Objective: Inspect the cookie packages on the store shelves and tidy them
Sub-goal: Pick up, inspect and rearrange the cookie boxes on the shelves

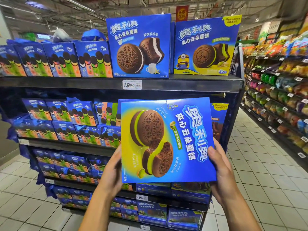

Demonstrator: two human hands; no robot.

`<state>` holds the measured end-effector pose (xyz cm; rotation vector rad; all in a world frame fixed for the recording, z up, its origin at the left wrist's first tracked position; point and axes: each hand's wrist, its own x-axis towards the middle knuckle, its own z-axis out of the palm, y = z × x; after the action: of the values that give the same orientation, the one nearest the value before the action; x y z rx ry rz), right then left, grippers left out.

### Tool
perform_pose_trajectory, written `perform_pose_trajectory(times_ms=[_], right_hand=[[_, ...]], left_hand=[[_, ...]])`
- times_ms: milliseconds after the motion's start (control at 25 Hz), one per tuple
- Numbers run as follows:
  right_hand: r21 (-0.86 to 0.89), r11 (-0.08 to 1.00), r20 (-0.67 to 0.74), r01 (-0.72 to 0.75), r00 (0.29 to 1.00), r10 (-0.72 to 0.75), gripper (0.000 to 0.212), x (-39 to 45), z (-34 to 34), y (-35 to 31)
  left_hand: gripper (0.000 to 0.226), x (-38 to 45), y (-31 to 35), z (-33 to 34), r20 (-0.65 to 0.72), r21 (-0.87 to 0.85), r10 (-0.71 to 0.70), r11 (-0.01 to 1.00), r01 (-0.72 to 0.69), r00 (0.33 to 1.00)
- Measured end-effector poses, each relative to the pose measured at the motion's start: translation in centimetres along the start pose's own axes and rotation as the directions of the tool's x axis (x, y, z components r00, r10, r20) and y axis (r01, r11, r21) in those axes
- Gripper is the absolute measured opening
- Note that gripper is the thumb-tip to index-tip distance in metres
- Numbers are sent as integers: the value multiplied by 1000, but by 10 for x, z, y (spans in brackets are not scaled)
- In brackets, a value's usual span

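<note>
Both hands are holding one blue cookie box (167,140) out in front of the shelves, print turned sideways. The left hand (113,170) is gripping its left edge, fingers hidden behind the box; the right hand (220,170) is clasping the lower right corner, thumb lying on the front face. The box is hanging off the shelf entirely, in front of the second tier.

Top shelf (191,84): two large boxes are standing upright and facing out, a white-cream box (139,47) and a green-cream box (205,47) just beside it, with a price tag (132,84) below. To their left, a row of smaller assorted packs (55,60) is leaning unevenly.

Judgement: inspection of this one box is under way. Reshelving it upright is still to do, and the lower tiers, stacked loosely, are looking mostly untidied. The task seems at an early stage.
</note>
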<state>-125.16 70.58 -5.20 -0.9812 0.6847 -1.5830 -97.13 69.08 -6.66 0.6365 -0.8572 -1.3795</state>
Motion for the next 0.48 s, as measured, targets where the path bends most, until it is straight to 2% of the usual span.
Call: perform_pose_trajectory(times_ms=[40, 160, 200, 480], right_hand=[[-24, 1000, -21, 14, 1000, -15, 56, 0, -2, 1], [-53, 999, -68, -3, 998, -1, 59, -1, -6, 6], [-48, 999, -68, -13, 998, 10, 60, -2, -6, 8], [-10, 999, -68, -52, 996, 51, 56, -8, -10, 10]], left_hand=[[43, -1, 2, -1, 10, 93, 48, 994, -49, 999], [77, -4, 0, 7, 89, 328, 0, 944, -29, 996], [76, -4, -2, 10, 89, 370, -1, 928, -32, 996], [66, -17, -9, 19, 65, 333, 70, 939, -88, 995]])
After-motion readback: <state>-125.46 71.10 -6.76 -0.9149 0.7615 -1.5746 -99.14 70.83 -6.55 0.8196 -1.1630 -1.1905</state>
